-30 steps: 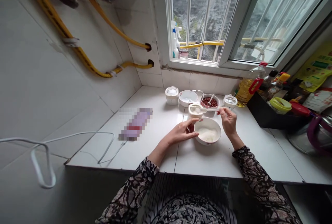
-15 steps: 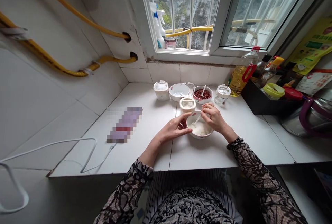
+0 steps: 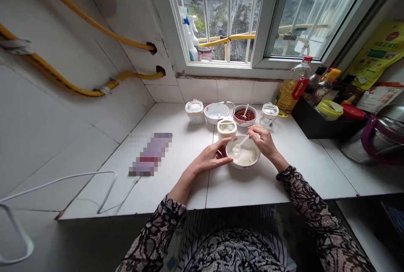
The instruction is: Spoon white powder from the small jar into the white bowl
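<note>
A white bowl (image 3: 243,164) with a pale, whitish content stands on the white tiled counter near its front. My left hand (image 3: 212,156) grips the bowl's left side, thumb at the near rim and fingers at the far side. My right hand (image 3: 262,141) pinches the handle of a small white spoon (image 3: 238,147) over the bowl's right rim. The spoon's head is inside the bowl at the left, above or against the content. Just behind the bowl sits an open white jar (image 3: 226,128). A bowl of red beans (image 3: 245,114) with another white spoon stands farther back.
Along the back are a lidded white jar (image 3: 195,111), a white bowl (image 3: 216,113) and a clear jar (image 3: 269,114). An oil bottle (image 3: 288,95), a black condiment box (image 3: 311,122) and a kettle (image 3: 362,141) stand right. A blurred purple object (image 3: 151,154) with a white cable lies left.
My right hand has shifted slightly to the right and up along the rim, and the spoon shows more fully. My left hand stays on the bowl. The view has tilted a little.
</note>
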Tool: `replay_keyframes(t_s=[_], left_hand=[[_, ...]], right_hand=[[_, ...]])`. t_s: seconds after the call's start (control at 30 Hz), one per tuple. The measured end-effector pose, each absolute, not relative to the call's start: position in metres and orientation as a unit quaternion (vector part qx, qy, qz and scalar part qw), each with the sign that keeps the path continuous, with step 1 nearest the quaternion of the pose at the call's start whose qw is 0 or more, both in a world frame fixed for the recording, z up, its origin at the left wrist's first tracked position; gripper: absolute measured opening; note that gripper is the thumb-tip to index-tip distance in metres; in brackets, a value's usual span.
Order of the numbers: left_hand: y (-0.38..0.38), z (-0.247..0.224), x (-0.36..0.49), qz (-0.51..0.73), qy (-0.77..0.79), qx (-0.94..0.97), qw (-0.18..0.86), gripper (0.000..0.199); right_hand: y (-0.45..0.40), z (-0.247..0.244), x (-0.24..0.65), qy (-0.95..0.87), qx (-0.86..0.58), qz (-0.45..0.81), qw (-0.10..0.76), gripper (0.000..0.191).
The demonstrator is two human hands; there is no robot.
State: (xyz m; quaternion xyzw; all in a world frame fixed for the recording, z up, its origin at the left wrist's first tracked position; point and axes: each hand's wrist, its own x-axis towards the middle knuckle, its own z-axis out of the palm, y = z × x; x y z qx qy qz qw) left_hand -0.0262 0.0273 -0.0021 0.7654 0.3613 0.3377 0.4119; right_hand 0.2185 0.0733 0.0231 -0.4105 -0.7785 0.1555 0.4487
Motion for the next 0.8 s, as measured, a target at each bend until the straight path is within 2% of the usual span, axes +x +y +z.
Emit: replay_keyframes(t_s=[0.2,0.53,0.8], left_hand=[[0.0278,-0.0037,-0.0269,0.335,0.362,0.768,0.409,0.066],[0.0276,-0.0023,-0.026,0.333,0.366,0.761,0.42,0.068],[0.0276,-0.0026,-0.0255,0.331,0.37,0.759,0.422,0.068]], right_hand=[[0.0714,0.0229,0.2154,-0.809,-0.388,0.09,0.433,0.024],[0.0698,0.0196,0.2119,-0.829,-0.379,0.118,0.395,0.023],[0.0717,0.0245,0.2169,-0.769,-0.411,0.176,0.457,0.027]])
